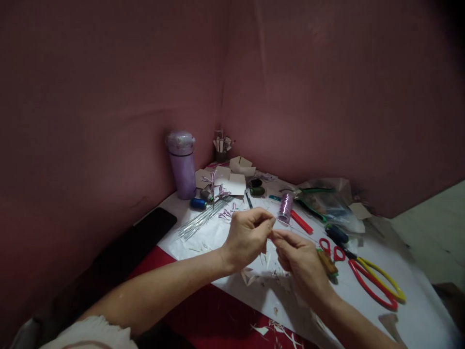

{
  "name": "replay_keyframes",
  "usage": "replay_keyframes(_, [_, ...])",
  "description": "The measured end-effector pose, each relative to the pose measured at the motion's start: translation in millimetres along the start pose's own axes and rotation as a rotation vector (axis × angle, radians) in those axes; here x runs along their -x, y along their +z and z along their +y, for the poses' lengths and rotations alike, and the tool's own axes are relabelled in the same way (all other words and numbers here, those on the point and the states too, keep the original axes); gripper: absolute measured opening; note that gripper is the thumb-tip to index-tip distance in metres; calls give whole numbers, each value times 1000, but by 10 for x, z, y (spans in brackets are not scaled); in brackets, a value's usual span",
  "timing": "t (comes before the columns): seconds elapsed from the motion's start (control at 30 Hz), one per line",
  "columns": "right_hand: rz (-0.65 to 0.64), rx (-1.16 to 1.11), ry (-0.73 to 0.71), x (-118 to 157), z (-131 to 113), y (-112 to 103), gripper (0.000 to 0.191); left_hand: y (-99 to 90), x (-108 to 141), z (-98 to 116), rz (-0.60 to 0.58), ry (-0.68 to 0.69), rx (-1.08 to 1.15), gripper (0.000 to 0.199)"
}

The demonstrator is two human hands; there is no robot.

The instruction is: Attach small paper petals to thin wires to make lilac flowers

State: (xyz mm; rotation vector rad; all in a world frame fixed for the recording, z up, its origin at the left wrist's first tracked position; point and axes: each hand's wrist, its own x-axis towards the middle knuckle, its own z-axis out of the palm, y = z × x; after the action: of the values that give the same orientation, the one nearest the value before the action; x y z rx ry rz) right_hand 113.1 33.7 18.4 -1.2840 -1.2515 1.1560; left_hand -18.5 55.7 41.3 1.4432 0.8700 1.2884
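Observation:
My left hand (250, 237) is closed in a pinch above the middle of the white-covered table. Its fingertips meet those of my right hand (298, 254), also pinched. Whatever lies between the fingertips is too small to make out. A thin strand runs near them toward the right. Just behind my hands stands a spool of shiny purple thread (286, 207), with a red strip (301, 221) beside it. Purple-and-white looped pieces (227, 212) lie behind my left hand, near a bundle of thin metal wires (203, 219).
A purple tumbler (182, 167) stands at the back left, near a blue spool (198, 203). Red-handled scissors (332, 250) and red-and-yellow-handled pliers (378, 283) lie at the right. Behind them is a clear plastic bag (330, 194). Scraps (279, 329) litter the front edge.

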Motion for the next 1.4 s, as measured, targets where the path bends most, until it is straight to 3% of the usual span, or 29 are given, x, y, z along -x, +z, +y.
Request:
replay_keyframes(0.07, [50,101,-79,140,-21,83,26,-23,-23,-28,41,38,-114,18])
replay_keyframes(0.13, [22,270,-189,215,-139,90,25,-47,-42,-64,54,100,-245,19])
replay_keyframes(0.3, [-108,795,-416,82,-678,-158,28,-58,-38,-144,-27,357,-490,17])
replay_keyframes(0.37, [-170,798,-408,-93,-849,-288,26,-42,-12,-138,-102,376,-461,16])
replay_keyframes(0.43, [-242,683,-357,-290,-895,-398,24,-23,15,-109,-165,289,-351,14])
replay_keyframes(0.53, [-267,455,-178,-496,-701,-483,26,-2,38,-54,-197,67,-110,15])
replay_keyframes(0.63, [-194,169,-3,-469,-341,-429,30,2,29,-29,-179,-54,48,19])
replay_keyframes(0.77, [-130,-68,112,-136,-12,-191,30,-11,-12,-36,-80,-77,53,20])
replay_keyframes(0.87, [-32,-66,118,95,37,-23,31,-33,-53,-49,1,-70,24,18])
replay_keyframes(0.97, [15,20,80,137,25,18,30,-76,-104,-61,-1,-49,-3,17])
replay_keyframes(1.07, [44,106,37,8,29,-100,30,-168,-176,-62,-20,110,-181,14])
replay_keyframes(1.23, [1,214,-34,-233,28,-485,29,-389,-318,-11,-15,454,-613,21])
replay_keyframes(1.3, [7,221,-33,-285,20,-620,29,-443,-354,30,-16,451,-578,20])
replay_keyframes(1.4, [44,162,-2,-334,30,-735,35,-443,-368,98,-53,204,-226,13])
